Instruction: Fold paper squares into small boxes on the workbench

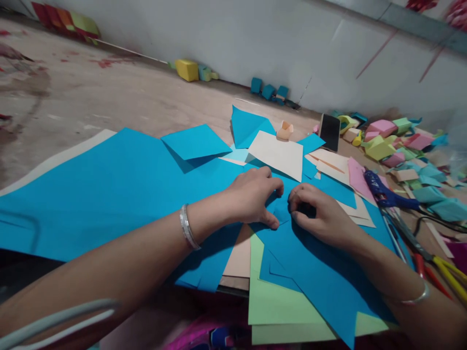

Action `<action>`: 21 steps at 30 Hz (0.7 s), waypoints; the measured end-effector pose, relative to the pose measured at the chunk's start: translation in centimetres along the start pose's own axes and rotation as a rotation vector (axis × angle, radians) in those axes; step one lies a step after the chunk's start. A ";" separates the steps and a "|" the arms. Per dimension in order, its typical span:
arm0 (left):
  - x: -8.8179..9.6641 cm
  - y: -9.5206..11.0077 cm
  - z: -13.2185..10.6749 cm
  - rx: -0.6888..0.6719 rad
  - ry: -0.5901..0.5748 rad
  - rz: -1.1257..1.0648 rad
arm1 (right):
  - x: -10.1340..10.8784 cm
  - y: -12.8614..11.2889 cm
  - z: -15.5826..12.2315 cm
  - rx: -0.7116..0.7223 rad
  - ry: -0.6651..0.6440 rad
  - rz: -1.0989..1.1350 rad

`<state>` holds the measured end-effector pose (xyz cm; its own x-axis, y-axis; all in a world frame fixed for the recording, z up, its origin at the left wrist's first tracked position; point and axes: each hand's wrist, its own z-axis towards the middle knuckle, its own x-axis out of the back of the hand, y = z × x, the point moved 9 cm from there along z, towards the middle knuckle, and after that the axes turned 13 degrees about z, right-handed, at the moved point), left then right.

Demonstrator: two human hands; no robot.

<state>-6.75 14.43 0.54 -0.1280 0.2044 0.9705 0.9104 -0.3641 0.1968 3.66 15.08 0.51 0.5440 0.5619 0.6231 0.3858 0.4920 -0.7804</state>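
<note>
My left hand [255, 197] rests over blue paper, its thumb and forefinger curved and apart. Just right of it, my right hand [321, 214] is closed, thumb and fingertips curled together; what they may hold is hidden. A small blue paper piece [281, 212] lies between the two hands, hard to tell from the blue sheets beneath. A large blue sheet [109, 194] spreads out under my left forearm. Another blue sheet [328, 287] with angular cut edges lies below my right hand, on top of light green sheets [280, 306].
Beyond my hands lie a cream card [279, 153] and a loose blue piece [197, 141]. To the right are a blue glue gun [388, 192], scissors [412, 238], a dark phone [329, 132] and many folded paper boxes [381, 146]. Small blue boxes [269, 91] stand by the wall.
</note>
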 end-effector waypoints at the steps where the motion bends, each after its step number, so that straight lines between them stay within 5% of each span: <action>1: 0.0 0.0 0.0 -0.003 0.004 0.002 | -0.2 -0.1 0.0 0.001 -0.006 0.001; 21: -0.1 -0.1 0.1 0.033 0.066 -0.031 | 0.6 0.7 0.1 -0.019 0.006 0.007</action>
<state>-6.84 14.51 0.41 -0.1811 0.1543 0.9713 0.9180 -0.3277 0.2232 4.21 15.83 0.37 0.5510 0.5617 0.6172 0.3961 0.4749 -0.7858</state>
